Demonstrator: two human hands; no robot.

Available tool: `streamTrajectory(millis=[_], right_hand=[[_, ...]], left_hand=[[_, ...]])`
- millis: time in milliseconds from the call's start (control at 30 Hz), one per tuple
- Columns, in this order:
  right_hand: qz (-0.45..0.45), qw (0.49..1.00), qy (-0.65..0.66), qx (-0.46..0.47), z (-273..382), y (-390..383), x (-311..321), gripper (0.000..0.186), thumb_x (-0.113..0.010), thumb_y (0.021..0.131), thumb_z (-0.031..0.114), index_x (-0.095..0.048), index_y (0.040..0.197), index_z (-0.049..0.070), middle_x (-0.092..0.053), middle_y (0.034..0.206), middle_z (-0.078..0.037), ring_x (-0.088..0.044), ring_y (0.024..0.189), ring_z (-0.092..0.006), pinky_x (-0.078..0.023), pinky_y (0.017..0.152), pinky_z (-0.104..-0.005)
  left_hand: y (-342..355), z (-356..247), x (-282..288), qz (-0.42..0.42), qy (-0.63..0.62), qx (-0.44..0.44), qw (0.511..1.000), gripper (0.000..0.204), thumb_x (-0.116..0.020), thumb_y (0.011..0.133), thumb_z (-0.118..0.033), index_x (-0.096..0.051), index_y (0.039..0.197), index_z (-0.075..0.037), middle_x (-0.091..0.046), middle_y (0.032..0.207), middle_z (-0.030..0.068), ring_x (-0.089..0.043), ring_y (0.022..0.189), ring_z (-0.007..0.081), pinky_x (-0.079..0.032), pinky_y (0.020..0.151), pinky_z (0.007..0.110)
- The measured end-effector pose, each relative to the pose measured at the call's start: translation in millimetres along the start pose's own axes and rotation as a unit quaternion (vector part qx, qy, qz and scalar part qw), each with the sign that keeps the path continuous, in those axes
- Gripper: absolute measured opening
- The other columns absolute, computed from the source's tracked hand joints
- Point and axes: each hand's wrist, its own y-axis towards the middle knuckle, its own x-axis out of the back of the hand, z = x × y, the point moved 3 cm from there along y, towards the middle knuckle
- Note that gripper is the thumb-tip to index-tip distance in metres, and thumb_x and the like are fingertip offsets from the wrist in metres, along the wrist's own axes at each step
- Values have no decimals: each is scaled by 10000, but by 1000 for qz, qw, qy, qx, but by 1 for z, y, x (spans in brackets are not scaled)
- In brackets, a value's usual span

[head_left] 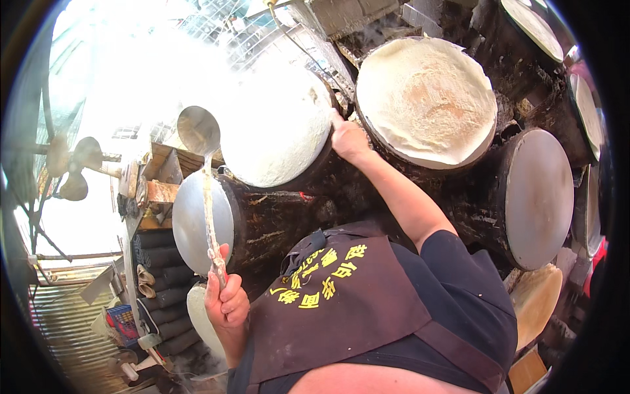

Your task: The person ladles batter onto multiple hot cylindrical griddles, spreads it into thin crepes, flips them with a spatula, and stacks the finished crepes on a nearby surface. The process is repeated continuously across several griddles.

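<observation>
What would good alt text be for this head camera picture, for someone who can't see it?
Seen from above, a person in a dark apron holds a long-handled ladle in the left hand while the right hand touches the rim of a round griddle coated in pale batter. More round griddles surround them, one bearing a cooked thin crepe.

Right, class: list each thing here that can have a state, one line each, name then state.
left hand: closed around the ladle handle
ladle: raised, bowl over the griddles
right hand: touching the edge of the batter-covered griddle
batter-covered griddle: coated white
crepe griddle: covered by a dry, pale sheet
bare griddle: uncoated
</observation>
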Motion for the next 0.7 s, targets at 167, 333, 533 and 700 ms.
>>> streamTrajectory(millis=[167,333,533,700], right_hand=[[93,988,-23,120,37,8,-29,516,-446,793,41,-492,1303,101,-647,952,-256,-643,866,-411,-520,786,-484],[-1,1000,9,6,2,0,2,531,-432,809,50,-449,1337,100,-638,895,-271,-633,790,-428,-510,732,-501],[96,991,-25,93,35,-24,-46,504,-475,811,76,-507,1305,168,-637,876,-276,-638,818,-439,-523,746,-503],[48,996,6,70,13,15,-7,509,-475,792,61,-539,1286,163,-661,952,-230,-646,874,-398,-519,798,-459]], left_hand=[[5,4,-8,13,-25,8,1000,552,-320,1042,-329,-61,1517,-217,-326,675,9,-316,444,48,-302,314,181],[-8,4,-4,24,-40,-15,999,551,-308,1044,-324,-55,1515,-193,-329,688,18,-276,427,37,-268,305,168],[-15,12,-5,2,-50,-17,999,546,-311,1041,-345,-78,1515,-208,-338,704,19,-288,439,38,-274,308,167],[-27,15,0,-8,-37,-35,999,565,-322,1038,-359,-77,1517,-184,-336,662,6,-334,439,51,-324,314,181]])
